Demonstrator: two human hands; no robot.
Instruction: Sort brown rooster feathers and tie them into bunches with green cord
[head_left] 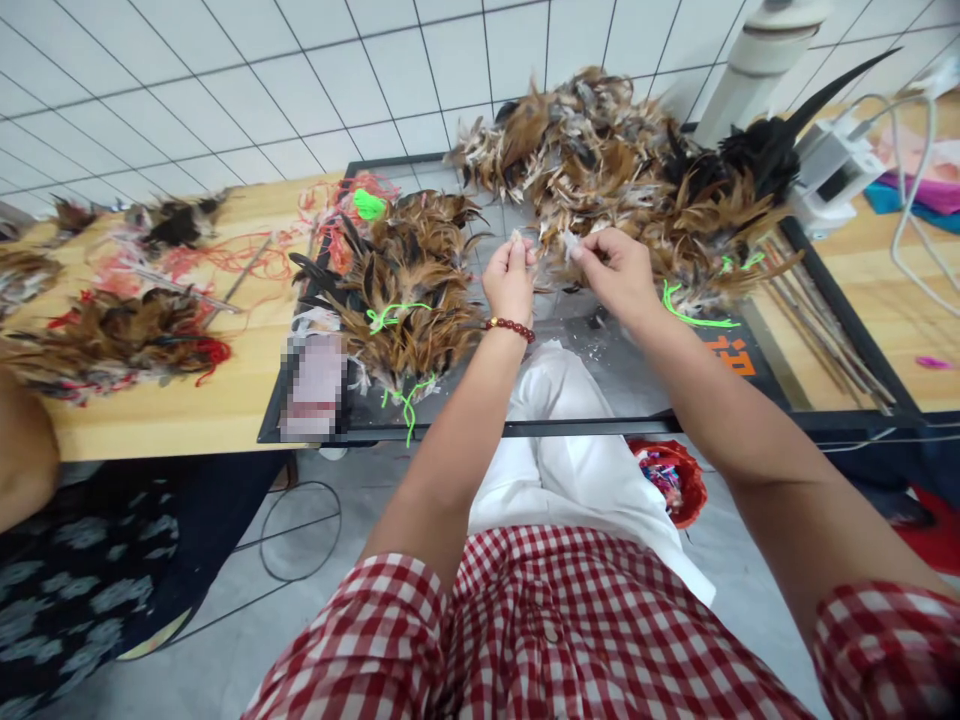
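My left hand (pixel 510 278), with a bead bracelet on its wrist, is closed in a pinch on the pale quill ends of a few feathers. My right hand (pixel 611 270) is also closed and pinches feathers drawn from the big loose heap of brown and black feathers (pixel 622 160) just beyond it. Both hands hover over a glass table top (pixel 600 360) in a black frame. To the left of my left hand lie tied feather bundles (pixel 397 290) bound with green string.
A wooden bench (pixel 180 400) at left carries more feather bundles, red string and thin sticks. Another person's arm (pixel 22 450) shows at far left. Thin sticks (pixel 817 320) lie at right, by a white device (pixel 832 170) with cables. A red basket (pixel 671 480) sits on the floor.
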